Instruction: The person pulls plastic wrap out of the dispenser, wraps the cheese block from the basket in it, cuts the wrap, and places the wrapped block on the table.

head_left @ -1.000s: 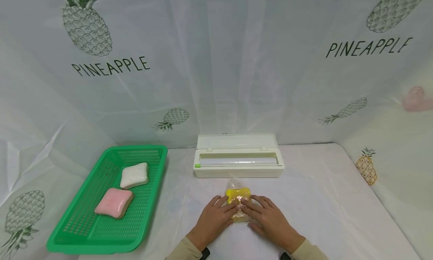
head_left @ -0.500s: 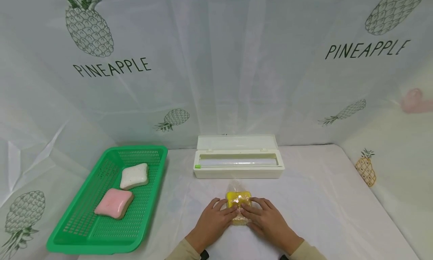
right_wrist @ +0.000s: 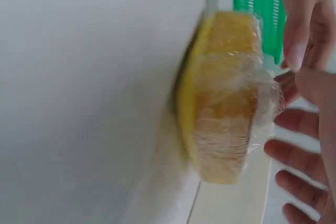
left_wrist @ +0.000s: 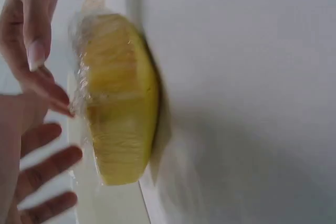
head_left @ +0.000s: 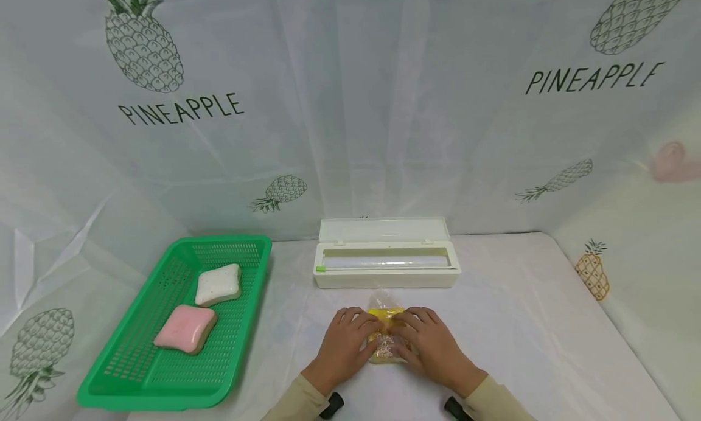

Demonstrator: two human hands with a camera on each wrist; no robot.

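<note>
watching remotely, i see the yellow block [left_wrist: 123, 145] on the table [head_left: 504, 323] at the box's [head_left: 386, 279] six o'clock, left hand [head_left: 345, 351] and right hand [head_left: 432, 351] loose-fingered on its film [head_left: 383, 298], and i reckon it's light but slick, so grip its three and nine o'clock sides.

One high view and two near ones, all meeting between the hands
The head camera looks forward and down from above the left hand [head_left: 344, 347] and right hand [head_left: 434, 348], far enough to take in the cling-film dispenser [head_left: 387, 280] beyond them; each wrist camera, close and low, its picture lying sideways, faces inward and forward to the film-wrapped yellow block [left_wrist: 121, 108] between the hands, shared by all three; right wrist and head also share the green basket [head_left: 181, 381] leftward of the left hand
</note>
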